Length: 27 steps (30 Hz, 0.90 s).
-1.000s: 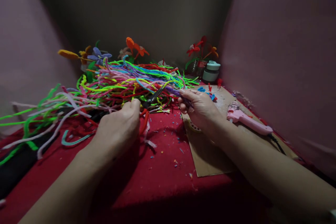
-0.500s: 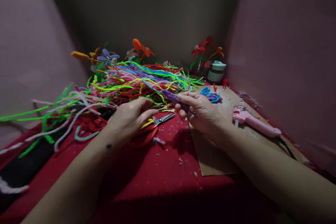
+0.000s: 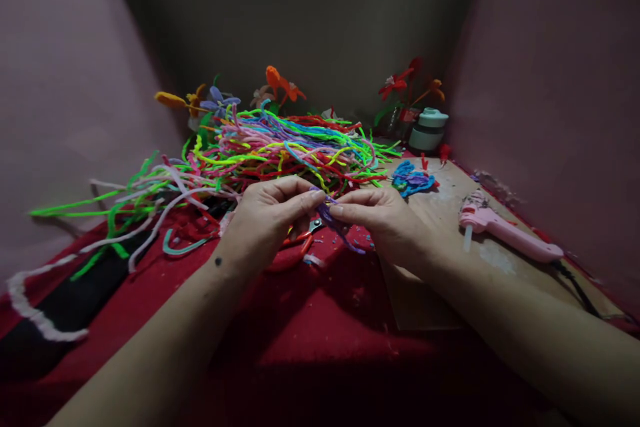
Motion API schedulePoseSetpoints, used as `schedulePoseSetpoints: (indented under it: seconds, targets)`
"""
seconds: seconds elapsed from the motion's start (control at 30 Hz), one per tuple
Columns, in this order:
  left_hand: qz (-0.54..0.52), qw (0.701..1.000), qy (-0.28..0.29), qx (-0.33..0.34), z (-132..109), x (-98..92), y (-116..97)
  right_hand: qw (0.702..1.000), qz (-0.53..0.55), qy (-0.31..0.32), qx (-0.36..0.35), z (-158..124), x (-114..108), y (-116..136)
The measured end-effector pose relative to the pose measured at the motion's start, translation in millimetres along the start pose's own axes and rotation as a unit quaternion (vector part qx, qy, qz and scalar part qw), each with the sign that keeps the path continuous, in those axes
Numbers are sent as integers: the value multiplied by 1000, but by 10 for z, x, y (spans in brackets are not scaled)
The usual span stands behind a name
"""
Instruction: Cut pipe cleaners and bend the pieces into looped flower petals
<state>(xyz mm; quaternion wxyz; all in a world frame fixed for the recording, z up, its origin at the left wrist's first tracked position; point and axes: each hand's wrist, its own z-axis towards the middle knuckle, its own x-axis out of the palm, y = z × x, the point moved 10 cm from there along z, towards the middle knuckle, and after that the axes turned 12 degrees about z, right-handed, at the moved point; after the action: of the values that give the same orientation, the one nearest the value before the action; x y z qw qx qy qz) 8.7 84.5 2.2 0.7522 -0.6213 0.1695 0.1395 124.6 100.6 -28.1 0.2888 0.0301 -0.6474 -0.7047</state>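
Note:
Between both hands is a purple pipe-cleaner piece (image 3: 345, 239), its tail hanging down toward the red cloth. My left hand (image 3: 273, 217) pinches its upper end between thumb and fingers. Close beside it, my right hand (image 3: 387, 220) grips the same piece lower down, thumb pressed on top. Fingers hide much of the purple piece. Red-handled scissors (image 3: 305, 247) lie on the cloth just behind and below the hands, partly covered by my left hand.
Behind the hands spreads a large heap of colourful pipe cleaners (image 3: 280, 153). A blue pipe-cleaner flower (image 3: 413, 179) and a pink glue gun (image 3: 510, 230) rest on a brown board (image 3: 440, 213) at right. Farther back stand a lidded jar (image 3: 429, 130) and an orange pipe-cleaner flower (image 3: 280, 83).
My left hand has come right and taken hold of the purple piece, which only my right hand held before. The whole view has shifted slightly.

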Motion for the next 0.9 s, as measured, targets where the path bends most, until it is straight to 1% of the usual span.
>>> schedulePoseSetpoints:
  seconds: [0.13,0.23,0.33,0.47,0.53,0.73,0.8,0.9]
  targets:
    - [28,1000,-10,0,-8,-11,-19,998,-48,37,-18,-32,90,48]
    - [31,999,-17,-2,-15,-8,-29,997,-60,49,-26,-39,117,71]
    - [17,1000,-20,-7,-25,9,-32,997,-47,60,-13,-39,153,56]
    - [-16,999,-26,-23,-29,30,2,999,-24,32,7,-37,133,31]
    - [-31,999,-27,-26,-24,38,21,999,-20,30,14,-40,132,10]
    - [-37,998,-39,-34,-29,28,36,996,-21,76,45,-48,176,-89]
    - [-36,998,-40,-30,-39,42,16,996,-33,70,53,-39,156,-107]
    - [-33,998,-46,-28,-56,62,3,997,-45,34,58,-21,83,-115]
